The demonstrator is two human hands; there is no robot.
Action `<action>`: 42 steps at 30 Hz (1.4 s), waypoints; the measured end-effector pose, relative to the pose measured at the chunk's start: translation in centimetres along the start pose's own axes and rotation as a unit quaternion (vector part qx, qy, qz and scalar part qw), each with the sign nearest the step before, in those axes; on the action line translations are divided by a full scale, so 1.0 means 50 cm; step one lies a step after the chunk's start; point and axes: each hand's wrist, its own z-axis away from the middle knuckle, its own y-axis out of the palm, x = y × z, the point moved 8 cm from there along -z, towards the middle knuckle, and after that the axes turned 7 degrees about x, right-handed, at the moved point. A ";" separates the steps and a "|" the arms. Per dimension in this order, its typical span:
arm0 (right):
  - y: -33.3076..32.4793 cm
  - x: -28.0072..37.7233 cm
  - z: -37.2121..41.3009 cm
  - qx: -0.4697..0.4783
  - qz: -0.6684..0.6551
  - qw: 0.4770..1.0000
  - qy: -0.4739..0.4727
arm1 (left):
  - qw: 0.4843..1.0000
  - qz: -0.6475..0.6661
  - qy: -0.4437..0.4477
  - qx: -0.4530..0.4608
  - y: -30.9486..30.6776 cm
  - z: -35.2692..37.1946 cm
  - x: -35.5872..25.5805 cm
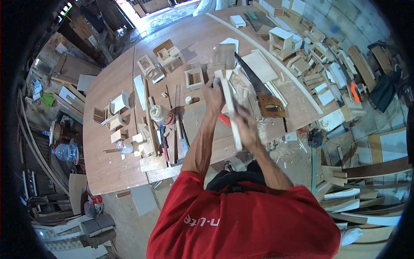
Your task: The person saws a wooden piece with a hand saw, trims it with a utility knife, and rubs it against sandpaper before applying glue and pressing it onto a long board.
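My left hand (213,96) and my right hand (246,125) both grip a long white wooden strip (229,103). The strip is held above the brown plywood table (108,168). The left hand holds it near the far end, the right hand nearer the end close to me. A handsaw (264,96) with a brown handle lies on the table just right of my hands. An open square wooden box (194,78) stands just left of the strip's far end.
A white glue bottle (161,114) and a red-handled tool (164,144) lie left of my arms among several small wooden frames and offcuts. More small wooden boxes (281,42) and scrap pieces crowd the table's right side. A long thin batten (276,64) curves across it. Planks litter the floor at right.
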 end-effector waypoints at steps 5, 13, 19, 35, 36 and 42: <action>-0.028 0.019 -0.053 0.117 -0.182 0.928 0.305 | 1.000 -0.006 -0.010 0.003 0.029 0.035 0.079; -0.069 -0.108 -0.133 0.009 -0.018 0.967 0.253 | 0.999 -0.032 -0.021 0.026 0.054 0.080 0.038; -0.099 -0.071 -0.098 -0.038 -0.324 0.910 0.255 | 0.934 0.291 -0.117 0.172 0.066 0.077 0.074; -0.066 -0.076 0.025 0.028 -0.479 0.845 0.237 | 0.904 0.377 -0.157 0.124 0.050 0.054 0.083; -0.064 -0.078 0.032 0.002 -0.474 0.846 0.243 | 0.904 0.376 -0.160 0.124 0.046 0.053 0.088; -0.019 -0.085 0.071 -0.005 -0.495 0.822 0.280 | 0.902 0.405 -0.127 -0.079 0.007 0.045 0.083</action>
